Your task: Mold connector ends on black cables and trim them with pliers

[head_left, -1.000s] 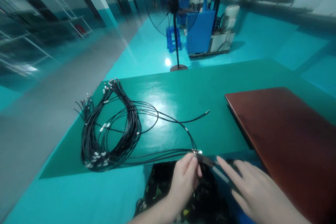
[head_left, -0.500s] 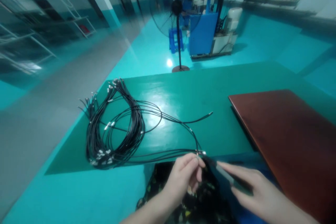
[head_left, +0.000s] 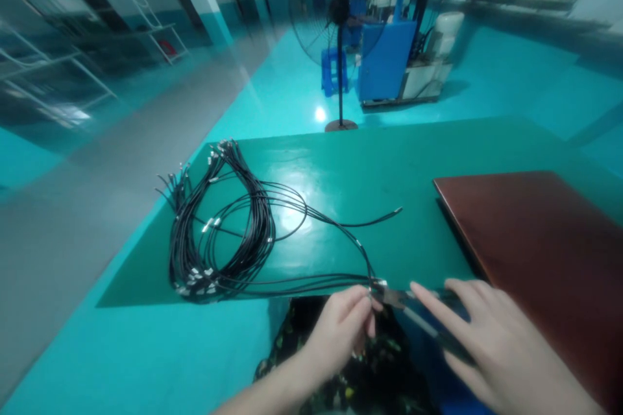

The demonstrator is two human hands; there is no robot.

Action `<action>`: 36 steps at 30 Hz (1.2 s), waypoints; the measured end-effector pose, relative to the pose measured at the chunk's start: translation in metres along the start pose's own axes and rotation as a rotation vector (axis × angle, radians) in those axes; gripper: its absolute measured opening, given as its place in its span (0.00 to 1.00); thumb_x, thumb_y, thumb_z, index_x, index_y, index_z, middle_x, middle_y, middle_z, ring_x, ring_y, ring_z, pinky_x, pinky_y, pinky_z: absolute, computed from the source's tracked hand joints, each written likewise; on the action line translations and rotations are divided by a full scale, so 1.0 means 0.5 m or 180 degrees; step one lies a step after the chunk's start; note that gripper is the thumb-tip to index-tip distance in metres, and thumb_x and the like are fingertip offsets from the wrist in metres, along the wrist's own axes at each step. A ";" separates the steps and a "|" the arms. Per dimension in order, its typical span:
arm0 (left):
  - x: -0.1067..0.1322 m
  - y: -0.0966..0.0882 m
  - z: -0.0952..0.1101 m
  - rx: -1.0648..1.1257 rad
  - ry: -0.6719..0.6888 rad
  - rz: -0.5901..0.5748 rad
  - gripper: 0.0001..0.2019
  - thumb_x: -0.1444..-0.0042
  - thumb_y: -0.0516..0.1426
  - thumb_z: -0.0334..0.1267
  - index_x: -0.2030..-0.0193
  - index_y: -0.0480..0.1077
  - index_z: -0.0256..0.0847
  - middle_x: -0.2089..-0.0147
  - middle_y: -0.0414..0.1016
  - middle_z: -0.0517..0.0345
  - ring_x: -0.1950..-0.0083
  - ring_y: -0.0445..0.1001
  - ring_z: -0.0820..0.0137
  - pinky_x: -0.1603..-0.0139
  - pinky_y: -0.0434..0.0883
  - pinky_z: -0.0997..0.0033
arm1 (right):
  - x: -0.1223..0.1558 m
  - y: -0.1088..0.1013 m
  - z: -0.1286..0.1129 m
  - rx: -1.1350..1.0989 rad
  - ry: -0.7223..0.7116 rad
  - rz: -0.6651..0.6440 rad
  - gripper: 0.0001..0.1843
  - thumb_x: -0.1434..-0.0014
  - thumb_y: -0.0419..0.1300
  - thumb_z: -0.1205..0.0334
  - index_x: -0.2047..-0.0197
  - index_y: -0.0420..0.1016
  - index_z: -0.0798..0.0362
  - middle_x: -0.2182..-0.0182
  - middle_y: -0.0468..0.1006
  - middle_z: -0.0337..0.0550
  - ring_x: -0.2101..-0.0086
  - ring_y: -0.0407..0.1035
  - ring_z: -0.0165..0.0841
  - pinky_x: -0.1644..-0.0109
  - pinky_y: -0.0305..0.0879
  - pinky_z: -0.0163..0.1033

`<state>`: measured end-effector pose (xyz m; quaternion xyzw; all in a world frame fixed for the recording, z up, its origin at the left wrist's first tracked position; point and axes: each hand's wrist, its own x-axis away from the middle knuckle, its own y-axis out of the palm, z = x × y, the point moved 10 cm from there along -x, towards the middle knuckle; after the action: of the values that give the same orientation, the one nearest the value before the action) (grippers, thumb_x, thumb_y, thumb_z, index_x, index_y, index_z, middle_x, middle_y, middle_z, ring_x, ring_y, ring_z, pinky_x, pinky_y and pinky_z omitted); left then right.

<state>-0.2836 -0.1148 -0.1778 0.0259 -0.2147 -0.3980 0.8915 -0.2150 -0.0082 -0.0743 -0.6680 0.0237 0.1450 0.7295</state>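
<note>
My left hand [head_left: 345,321] is closed in a pinch on the end of a thin black cable [head_left: 366,258] at the near edge of the green table. In my right hand [head_left: 491,337] is a pair of pliers [head_left: 428,324], its handles spread and its jaws against the cable end by my left fingertips. Exactly what the jaws touch is too small to tell. A large coil of black cables [head_left: 263,233] with white labels and metal tips lies to the left, and several of its strands run over to my left hand.
A reddish-brown board [head_left: 535,220] lies on the right of the green table [head_left: 413,155]. Beyond the table stand a black pedestal fan [head_left: 339,65], a blue stool [head_left: 333,71] and a blue machine [head_left: 387,61]. My dark patterned clothing [head_left: 360,376] shows below the table edge.
My right hand's fingers have spread and the plier handles have opened wider. My left hand keeps its pinch on the cable. The whole view has shifted slightly.
</note>
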 end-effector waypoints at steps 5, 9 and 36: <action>0.006 -0.012 0.019 0.0053 0.0024 0.0080 0.14 0.43 0.48 0.45 0.68 0.66 0.36 0.81 0.60 0.65 0.85 0.54 0.81 0.86 0.52 0.80 | -0.003 -0.005 -0.004 -0.0144 -0.0151 0.0006 0.35 0.53 0.53 0.66 0.40 0.57 0.45 0.60 0.69 0.52 0.63 0.65 0.42 0.64 0.64 0.47; 0.003 -0.011 0.033 -0.0008 -0.0127 -0.0083 0.13 0.43 0.49 0.44 0.68 0.67 0.36 0.82 0.60 0.65 0.86 0.53 0.81 0.86 0.52 0.80 | 0.000 -0.001 0.010 -0.0477 0.0042 0.0049 0.32 0.50 0.52 0.65 0.41 0.58 0.43 0.62 0.70 0.48 0.64 0.68 0.39 0.64 0.66 0.43; 0.150 -0.217 0.189 -0.4500 0.1407 0.1338 0.12 0.44 0.44 0.28 0.68 0.68 0.36 0.69 0.69 0.49 0.66 0.66 0.66 0.67 0.63 0.68 | -0.368 0.060 -0.255 -0.2427 -0.0678 -0.1338 0.14 0.57 0.50 0.75 0.66 0.62 0.52 0.70 0.70 0.39 0.69 0.64 0.31 0.69 0.54 0.32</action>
<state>-0.3535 -0.2311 -0.0884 -0.5124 0.2734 -0.2485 0.7752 -0.3778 -0.1646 -0.0747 -0.8608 -0.2430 0.0600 0.4432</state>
